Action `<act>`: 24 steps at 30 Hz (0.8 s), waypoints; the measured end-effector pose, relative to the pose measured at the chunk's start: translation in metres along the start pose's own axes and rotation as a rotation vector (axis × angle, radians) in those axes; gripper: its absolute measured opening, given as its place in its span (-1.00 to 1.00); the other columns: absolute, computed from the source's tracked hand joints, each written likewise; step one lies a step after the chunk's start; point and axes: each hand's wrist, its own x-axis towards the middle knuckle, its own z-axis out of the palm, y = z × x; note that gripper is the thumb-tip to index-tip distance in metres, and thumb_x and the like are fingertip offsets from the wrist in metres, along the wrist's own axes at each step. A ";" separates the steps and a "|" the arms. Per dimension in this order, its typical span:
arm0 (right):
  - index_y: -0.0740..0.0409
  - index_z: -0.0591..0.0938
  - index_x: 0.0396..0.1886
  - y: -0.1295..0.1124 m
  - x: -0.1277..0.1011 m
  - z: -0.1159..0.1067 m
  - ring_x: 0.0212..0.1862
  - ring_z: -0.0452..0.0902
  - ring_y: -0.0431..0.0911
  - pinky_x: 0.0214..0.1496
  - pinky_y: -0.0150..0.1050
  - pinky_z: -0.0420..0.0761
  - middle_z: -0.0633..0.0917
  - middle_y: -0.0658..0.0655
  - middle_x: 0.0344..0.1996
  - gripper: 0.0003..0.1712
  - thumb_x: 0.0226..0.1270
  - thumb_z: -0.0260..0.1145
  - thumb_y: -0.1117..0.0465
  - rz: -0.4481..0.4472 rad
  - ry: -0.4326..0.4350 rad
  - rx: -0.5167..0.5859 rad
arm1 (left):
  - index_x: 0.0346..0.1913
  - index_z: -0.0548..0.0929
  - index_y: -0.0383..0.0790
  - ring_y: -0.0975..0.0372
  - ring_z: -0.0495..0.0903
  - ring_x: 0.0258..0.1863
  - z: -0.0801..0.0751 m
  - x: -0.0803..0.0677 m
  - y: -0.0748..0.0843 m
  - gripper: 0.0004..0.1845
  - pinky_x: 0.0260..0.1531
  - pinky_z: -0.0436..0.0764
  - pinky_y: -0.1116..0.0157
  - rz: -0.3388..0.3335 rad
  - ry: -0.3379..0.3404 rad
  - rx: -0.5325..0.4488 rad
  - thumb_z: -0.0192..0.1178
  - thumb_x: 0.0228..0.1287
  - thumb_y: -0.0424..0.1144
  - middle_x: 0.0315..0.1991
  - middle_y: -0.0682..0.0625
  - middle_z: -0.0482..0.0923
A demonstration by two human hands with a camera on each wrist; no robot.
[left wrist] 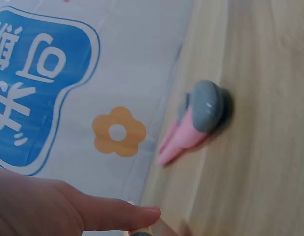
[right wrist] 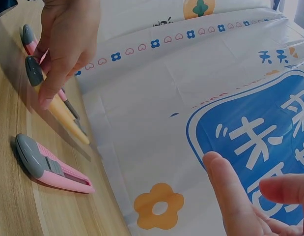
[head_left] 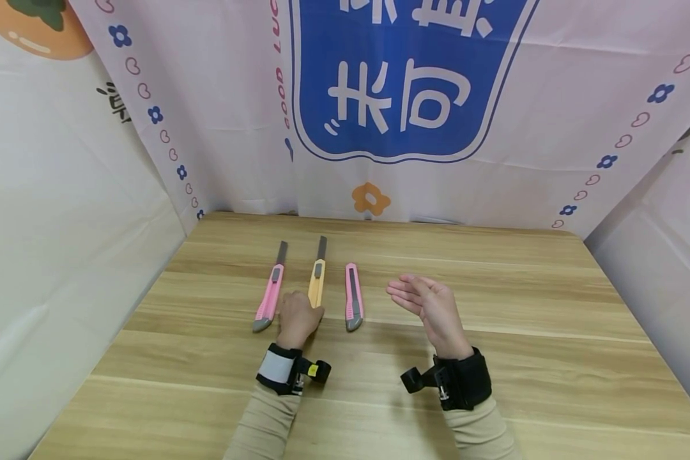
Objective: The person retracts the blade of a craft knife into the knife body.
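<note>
The left hand (head_left: 296, 319) grips the butt end of the yellow knife (head_left: 317, 281), which lies on the surface (head_left: 494, 306) between two pink knives (head_left: 270, 297). The right hand (head_left: 428, 306) hovers released, palm up. Two blades stand extended; a careless lift could cut. The left fingers' exact hold is hidden.

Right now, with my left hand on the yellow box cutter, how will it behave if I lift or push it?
The yellow box cutter looks like a stiff, slim plastic bar, so probably light. It lies flat, so it should slide on the table, not roll. Its blade appears extended, so the left hand should stay at the butt end.
</note>
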 end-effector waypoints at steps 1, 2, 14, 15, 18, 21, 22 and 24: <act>0.49 0.44 0.17 0.000 0.000 0.000 -0.14 0.74 -0.21 0.02 -0.33 0.71 0.79 -0.02 -0.29 -0.58 0.53 0.00 0.23 0.000 0.000 -0.001 | -0.53 0.52 -0.38 0.07 0.41 -0.41 -0.001 -0.001 0.001 -0.77 -0.55 0.27 0.34 0.006 0.003 -0.006 0.30 0.07 -0.28 -0.42 -0.21 0.46; 0.49 0.44 0.17 0.000 0.000 0.000 -0.14 0.74 -0.21 0.02 -0.33 0.70 0.79 -0.02 -0.29 -0.58 0.53 0.00 0.23 0.001 -0.001 -0.002 | -0.53 0.52 -0.38 0.07 0.41 -0.41 -0.003 -0.001 0.003 -0.76 -0.55 0.26 0.34 0.015 0.007 -0.010 0.30 0.08 -0.28 -0.43 -0.20 0.46; 0.46 0.43 0.18 0.000 -0.001 0.001 -0.15 0.74 -0.23 0.01 -0.33 0.71 0.79 0.01 -0.22 -0.57 0.54 -0.01 0.20 0.011 -0.005 -0.030 | -0.23 0.60 -0.46 0.13 0.42 -0.42 -0.022 -0.023 0.030 -0.72 -0.50 0.31 0.41 0.137 -0.016 -0.192 0.35 0.13 -0.28 -0.36 -0.19 0.52; 0.46 0.43 0.18 0.000 -0.001 0.001 -0.15 0.74 -0.23 0.01 -0.33 0.71 0.79 0.02 -0.22 -0.57 0.54 -0.01 0.20 0.011 -0.005 -0.031 | -0.18 0.60 -0.47 0.13 0.43 -0.40 -0.023 -0.025 0.034 -0.69 -0.48 0.31 0.41 0.145 -0.019 -0.195 0.35 0.14 -0.27 -0.30 -0.22 0.54; 0.46 0.44 0.18 0.000 -0.002 0.002 -0.15 0.74 -0.23 0.01 -0.33 0.71 0.79 0.03 -0.20 -0.57 0.54 0.00 0.19 0.017 0.000 -0.036 | -0.05 0.55 -0.52 0.13 0.43 -0.38 -0.025 -0.033 0.043 -0.58 -0.48 0.33 0.41 0.170 -0.033 -0.215 0.36 0.14 -0.26 -0.18 -0.29 0.54; 0.46 0.43 0.18 0.000 -0.002 0.002 -0.15 0.74 -0.23 0.00 -0.34 0.71 0.78 0.08 -0.16 -0.56 0.54 0.00 0.17 0.022 0.002 -0.044 | -0.03 0.52 -0.53 0.15 0.41 -0.40 -0.026 -0.041 0.052 -0.55 -0.50 0.33 0.42 0.214 -0.036 -0.225 0.37 0.13 -0.26 -0.20 -0.28 0.53; 0.46 0.43 0.18 0.000 -0.002 0.002 -0.15 0.74 -0.23 0.00 -0.34 0.71 0.78 0.09 -0.15 -0.55 0.54 0.01 0.17 0.023 0.003 -0.047 | -0.03 0.51 -0.53 0.16 0.41 -0.41 -0.026 -0.044 0.056 -0.53 -0.51 0.33 0.42 0.227 -0.036 -0.225 0.38 0.12 -0.25 -0.21 -0.27 0.52; 0.46 0.43 0.18 0.000 -0.001 0.002 -0.15 0.74 -0.23 0.01 -0.34 0.71 0.78 0.10 -0.13 -0.55 0.53 0.01 0.16 0.025 0.003 -0.047 | -0.01 0.50 -0.51 0.17 0.40 -0.41 -0.025 -0.050 0.062 -0.51 -0.51 0.32 0.42 0.260 -0.030 -0.216 0.38 0.12 -0.23 -0.22 -0.25 0.52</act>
